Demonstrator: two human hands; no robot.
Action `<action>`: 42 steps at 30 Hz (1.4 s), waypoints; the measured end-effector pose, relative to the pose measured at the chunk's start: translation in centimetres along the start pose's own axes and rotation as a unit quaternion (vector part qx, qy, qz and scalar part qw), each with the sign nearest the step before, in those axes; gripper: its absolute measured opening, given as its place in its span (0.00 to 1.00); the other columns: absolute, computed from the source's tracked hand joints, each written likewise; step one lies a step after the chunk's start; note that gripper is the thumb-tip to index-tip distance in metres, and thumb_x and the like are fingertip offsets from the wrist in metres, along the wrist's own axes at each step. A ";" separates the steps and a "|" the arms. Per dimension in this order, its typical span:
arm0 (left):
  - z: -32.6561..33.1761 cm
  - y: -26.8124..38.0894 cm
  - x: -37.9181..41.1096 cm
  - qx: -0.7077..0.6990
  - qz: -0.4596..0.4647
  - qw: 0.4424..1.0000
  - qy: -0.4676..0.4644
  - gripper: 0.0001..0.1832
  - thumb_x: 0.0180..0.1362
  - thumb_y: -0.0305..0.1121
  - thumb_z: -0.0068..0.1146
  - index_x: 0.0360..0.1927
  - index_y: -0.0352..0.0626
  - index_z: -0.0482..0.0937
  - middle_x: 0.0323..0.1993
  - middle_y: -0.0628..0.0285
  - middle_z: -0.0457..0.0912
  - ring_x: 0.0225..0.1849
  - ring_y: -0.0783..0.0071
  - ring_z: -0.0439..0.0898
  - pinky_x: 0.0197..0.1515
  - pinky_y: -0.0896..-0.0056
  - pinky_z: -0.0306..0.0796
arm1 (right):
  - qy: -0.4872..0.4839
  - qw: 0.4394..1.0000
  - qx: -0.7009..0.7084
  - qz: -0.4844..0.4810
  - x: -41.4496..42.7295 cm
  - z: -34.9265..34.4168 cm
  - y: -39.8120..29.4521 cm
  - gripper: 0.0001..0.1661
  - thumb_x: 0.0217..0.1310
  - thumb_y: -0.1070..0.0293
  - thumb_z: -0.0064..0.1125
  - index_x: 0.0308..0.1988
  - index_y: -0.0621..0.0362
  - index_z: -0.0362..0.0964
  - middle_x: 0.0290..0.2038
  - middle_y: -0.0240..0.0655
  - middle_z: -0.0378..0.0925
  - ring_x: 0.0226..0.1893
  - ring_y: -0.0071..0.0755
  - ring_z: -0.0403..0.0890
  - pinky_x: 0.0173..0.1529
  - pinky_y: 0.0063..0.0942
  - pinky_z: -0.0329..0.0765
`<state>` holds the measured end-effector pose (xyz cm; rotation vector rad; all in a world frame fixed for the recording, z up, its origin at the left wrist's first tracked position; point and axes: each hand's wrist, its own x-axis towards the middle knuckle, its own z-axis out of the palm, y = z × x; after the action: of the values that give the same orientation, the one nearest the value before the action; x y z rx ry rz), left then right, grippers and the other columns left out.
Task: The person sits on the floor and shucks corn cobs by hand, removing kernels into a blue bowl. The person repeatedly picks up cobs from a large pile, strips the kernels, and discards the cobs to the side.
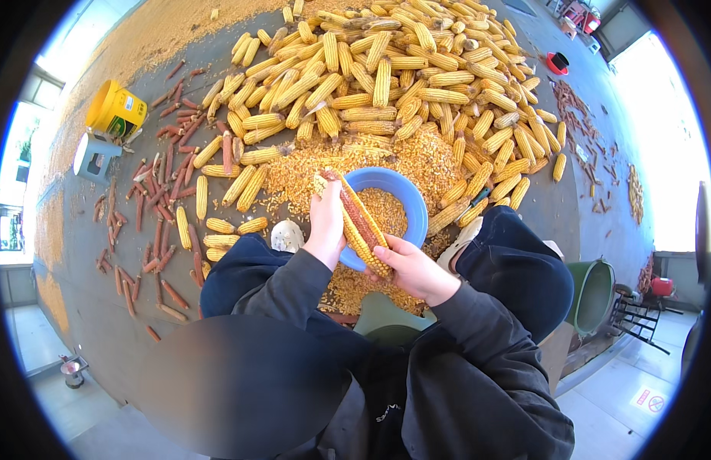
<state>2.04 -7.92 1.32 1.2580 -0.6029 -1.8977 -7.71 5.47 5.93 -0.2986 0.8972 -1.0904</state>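
Both my hands hold a partly shelled ear of corn point(360, 221), tilted over a blue plastic basin point(416, 201); a bare reddish strip of cob runs along it. My left hand point(327, 221) grips the upper end, where a second yellow piece of cob shows beside the fingers. Around the lower end is my right hand point(410, 264), its thumb on the kernels. Loose corn kernels point(385, 214) lie in the basin, and more kernels point(424, 161) are heaped around it. Right of the basin, a screwdriver-like tool with a dark green handle point(480, 196) rests on the ears.
A large pile of corn ears point(390, 75) rises beyond the basin. Bare red cobs point(160, 190) litter the floor at left, near a yellow bucket point(115, 109) and a light-blue plastic stool point(97, 156). A green bucket point(591, 296) lies right of my knee.
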 end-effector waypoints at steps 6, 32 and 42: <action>1.5 0.2 -1.8 -0.013 0.056 0.998 0.031 0.10 0.55 0.32 0.47 0.37 0.40 0.65 0.28 0.64 0.69 0.27 0.78 0.70 0.27 0.73 0.66 | 0.051 0.998 0.017 0.022 0.5 -0.9 0.9 0.18 0.66 0.60 0.37 0.48 0.61 0.61 0.36 0.37 0.72 0.26 0.27 0.73 0.30 0.25 0.71; 0.0 0.8 -1.2 0.005 0.047 0.995 0.083 0.18 0.53 0.35 0.51 0.41 0.33 0.64 0.34 0.59 0.70 0.34 0.77 0.71 0.36 0.74 0.66 | -0.017 0.998 -0.051 0.020 0.5 -0.3 -0.1 0.22 0.66 0.58 0.35 0.54 0.60 0.58 0.42 0.34 0.70 0.34 0.26 0.73 0.39 0.25 0.72; -0.5 -0.3 -2.1 0.056 0.011 0.998 0.036 0.17 0.53 0.31 0.50 0.45 0.37 0.63 0.34 0.60 0.70 0.33 0.75 0.71 0.34 0.72 0.68 | 0.106 0.977 -0.078 0.170 2.5 -2.7 0.9 0.31 0.64 0.47 0.34 0.49 0.65 0.64 0.39 0.44 0.74 0.37 0.37 0.77 0.42 0.35 0.73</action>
<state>2.84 -5.98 2.06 1.3786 -0.6920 -1.8134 -8.74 4.31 2.48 -0.1502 1.1807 -0.7442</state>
